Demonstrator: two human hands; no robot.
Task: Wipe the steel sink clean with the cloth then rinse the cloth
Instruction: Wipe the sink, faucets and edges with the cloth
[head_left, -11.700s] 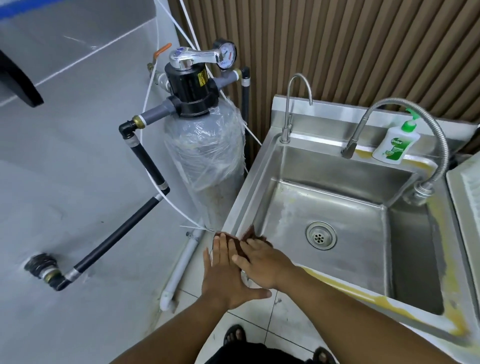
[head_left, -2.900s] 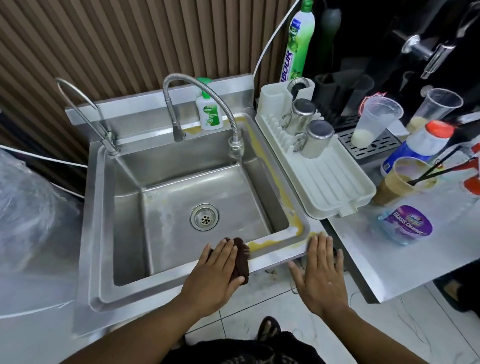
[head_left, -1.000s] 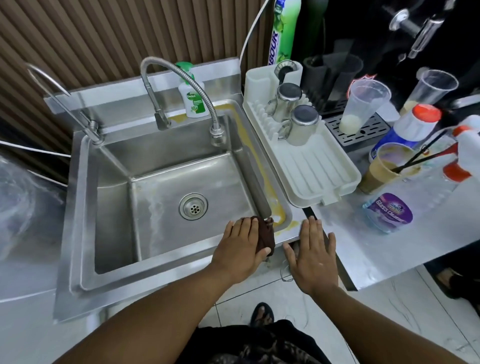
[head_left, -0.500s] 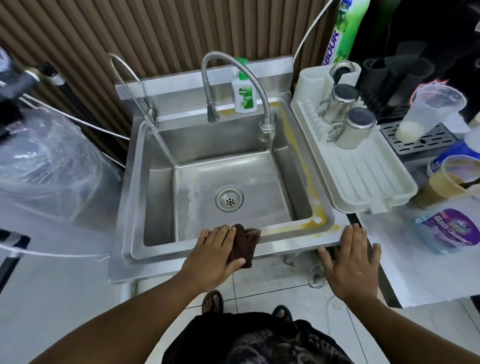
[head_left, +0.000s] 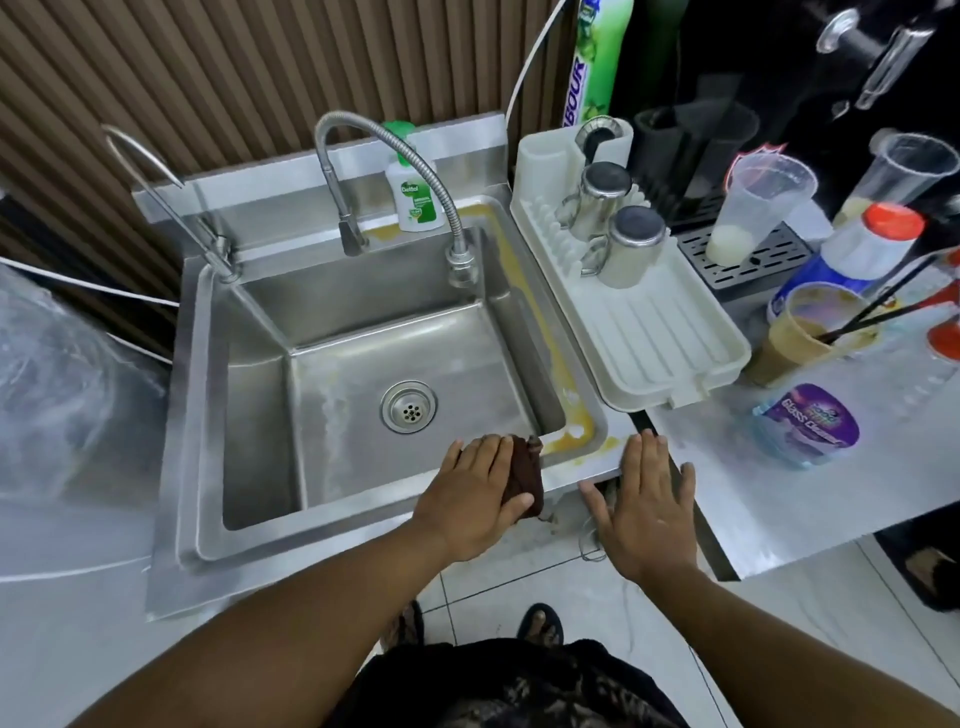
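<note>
The steel sink (head_left: 205, 374) fills the middle of the view, with a round drain (head_left: 408, 406) in its basin. A yellow-orange stain (head_left: 563, 410) runs along its right rim and front right corner. My left hand (head_left: 475, 496) presses a dark brown cloth (head_left: 527, 470) flat on the front rim, just left of that corner. The fingers lie spread over the cloth, thumb hooked at its near edge. My right hand (head_left: 647, 506) lies flat and empty on the sink's front right corner, fingers apart. A flexible steel tap (head_left: 384, 150) arches over the basin; no water runs.
A slim second tap (head_left: 171, 208) stands at the back left. A soap bottle (head_left: 414, 200) sits on the back ledge. Right of the sink is a white drain rack (head_left: 670, 353) with two steel mugs (head_left: 631, 247), then cups, bottles and a glass-cleaner bottle (head_left: 808, 423) on the counter.
My left hand has slid the cloth right along the front rim toward the stained corner. My right hand stays at the corner. The camera view has shifted.
</note>
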